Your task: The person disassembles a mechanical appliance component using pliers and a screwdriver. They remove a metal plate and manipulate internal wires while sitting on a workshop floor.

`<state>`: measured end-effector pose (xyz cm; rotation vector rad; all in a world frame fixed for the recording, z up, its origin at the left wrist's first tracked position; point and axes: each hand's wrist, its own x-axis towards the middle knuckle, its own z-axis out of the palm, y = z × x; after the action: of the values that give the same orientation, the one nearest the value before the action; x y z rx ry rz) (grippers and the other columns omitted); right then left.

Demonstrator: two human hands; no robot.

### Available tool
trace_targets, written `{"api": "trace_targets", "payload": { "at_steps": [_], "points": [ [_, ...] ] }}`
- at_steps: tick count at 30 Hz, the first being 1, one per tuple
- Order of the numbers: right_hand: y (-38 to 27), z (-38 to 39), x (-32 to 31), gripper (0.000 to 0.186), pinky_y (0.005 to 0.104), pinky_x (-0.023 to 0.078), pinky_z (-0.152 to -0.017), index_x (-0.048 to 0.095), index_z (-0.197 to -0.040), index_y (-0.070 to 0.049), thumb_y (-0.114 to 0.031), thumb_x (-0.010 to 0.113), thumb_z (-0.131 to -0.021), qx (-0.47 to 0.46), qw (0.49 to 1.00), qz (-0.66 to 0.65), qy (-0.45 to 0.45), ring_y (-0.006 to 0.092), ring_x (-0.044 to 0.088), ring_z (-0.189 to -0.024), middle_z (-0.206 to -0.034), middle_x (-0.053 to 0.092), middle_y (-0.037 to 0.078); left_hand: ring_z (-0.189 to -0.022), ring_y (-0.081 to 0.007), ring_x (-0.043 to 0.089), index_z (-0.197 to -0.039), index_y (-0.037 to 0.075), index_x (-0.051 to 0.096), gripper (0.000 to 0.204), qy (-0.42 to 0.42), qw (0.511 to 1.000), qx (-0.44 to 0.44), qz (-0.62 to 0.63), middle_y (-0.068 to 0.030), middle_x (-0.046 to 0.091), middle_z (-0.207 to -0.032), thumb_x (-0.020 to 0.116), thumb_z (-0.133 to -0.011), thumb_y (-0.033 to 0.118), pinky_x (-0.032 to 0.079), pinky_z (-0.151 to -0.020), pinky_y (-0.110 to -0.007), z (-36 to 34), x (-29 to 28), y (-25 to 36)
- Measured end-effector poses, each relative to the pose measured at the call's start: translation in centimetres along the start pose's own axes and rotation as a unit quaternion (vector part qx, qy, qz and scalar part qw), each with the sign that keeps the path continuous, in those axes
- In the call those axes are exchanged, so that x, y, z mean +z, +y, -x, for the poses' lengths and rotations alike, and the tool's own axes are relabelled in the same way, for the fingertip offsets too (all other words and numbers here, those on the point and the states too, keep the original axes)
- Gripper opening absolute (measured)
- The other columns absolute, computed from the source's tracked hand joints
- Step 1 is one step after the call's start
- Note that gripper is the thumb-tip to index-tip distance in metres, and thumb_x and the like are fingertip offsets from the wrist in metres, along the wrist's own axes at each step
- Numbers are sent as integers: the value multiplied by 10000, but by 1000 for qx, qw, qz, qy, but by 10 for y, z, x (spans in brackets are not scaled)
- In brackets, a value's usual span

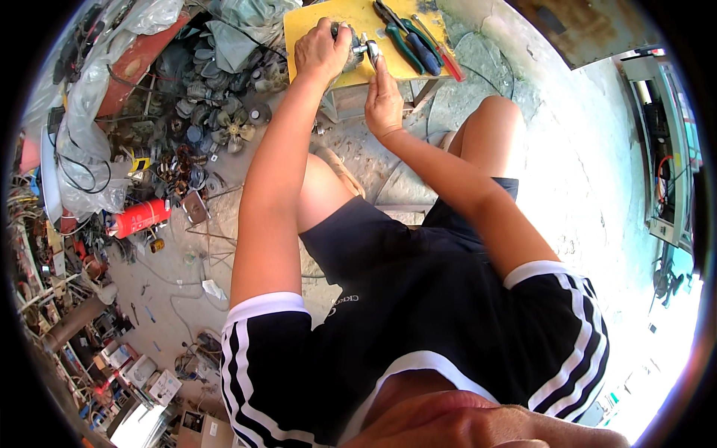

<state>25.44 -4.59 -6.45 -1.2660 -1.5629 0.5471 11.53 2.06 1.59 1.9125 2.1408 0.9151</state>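
Left hand (320, 54): clamped on metal part (350, 61) | right hand (383, 104): gripping shiny metal tool (373, 51)

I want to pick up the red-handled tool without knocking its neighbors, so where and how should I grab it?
Probably pinch the red handle, coming from your right. It is the thicker end, angled toward you near the right front corner of the yellow tabletop, while a blue handle lies close on its left, so the right side looks freer.
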Motion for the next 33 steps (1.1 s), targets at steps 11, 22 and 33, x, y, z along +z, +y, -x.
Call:
{"api": "trace_targets", "payload": {
  "at_steps": [11,22,33],
  "points": [
    [14,-15,-61,448,295,466,-645,413,-1463,-96,-176,422,-1023,192,974,-104,-60,132,522,-666,-846,585,58,-800,-374,666,-981,2,629,471,0,998,51,-34,-221,684,-832,495,-886,444,487,-810,-473,11,0,19],
    [-63,-29,-117,462,201,324,-515,391,-1474,-103,-214,461,-1031,316,894,-215,-235,52,385,-622,-793,449,-35,-1049,-360,636,-1273,55,550,737,-95,994,11,-59,-210,659,-1134,489,-859,661,459,-926,-449,23,-9,24],
    [-63,-41,-126,468,208,369,-516,402,-1461,-78,-186,466,-1010,375,853,-239,-275,63,426,-627,-814,491,-22,-1225,-286,558,-1402,66,463,988,-189,977,17,96,-144,573,-1339,819,-626,564,441,-1006,-380,28,-39,-15]
  ]
}}
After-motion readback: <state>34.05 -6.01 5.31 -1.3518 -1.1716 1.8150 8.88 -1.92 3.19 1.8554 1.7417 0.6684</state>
